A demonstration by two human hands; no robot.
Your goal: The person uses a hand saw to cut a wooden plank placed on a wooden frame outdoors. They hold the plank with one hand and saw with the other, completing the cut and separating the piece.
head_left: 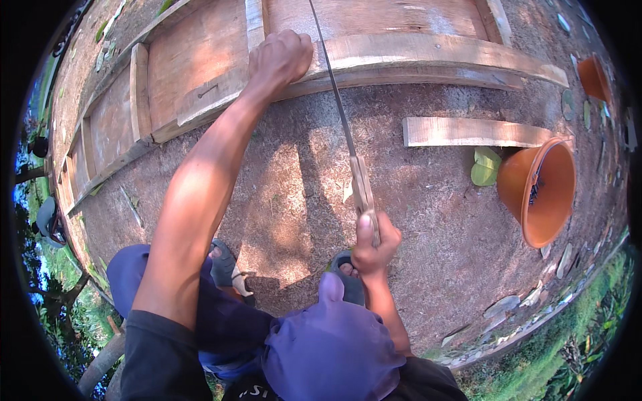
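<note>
A wooden frame of pale beams with board panels (195, 53) runs across the top. My left hand (279, 57) is closed on its near beam (435, 57), just left of a long thin saw blade (338, 100) that lies across that beam. My right hand (376, 244) grips the saw's wooden handle (361, 180) lower down, above the dirt ground. The blade's far tip runs out of the upper edge of the picture.
A loose wood strip (468, 131) lies on the dirt (441, 220) beside a green leaf (486, 167) and an orange bucket (508, 194) holding small dark items, likely nails. A second orange container (592, 77) is at the far right. My sandalled feet (344, 267) are below.
</note>
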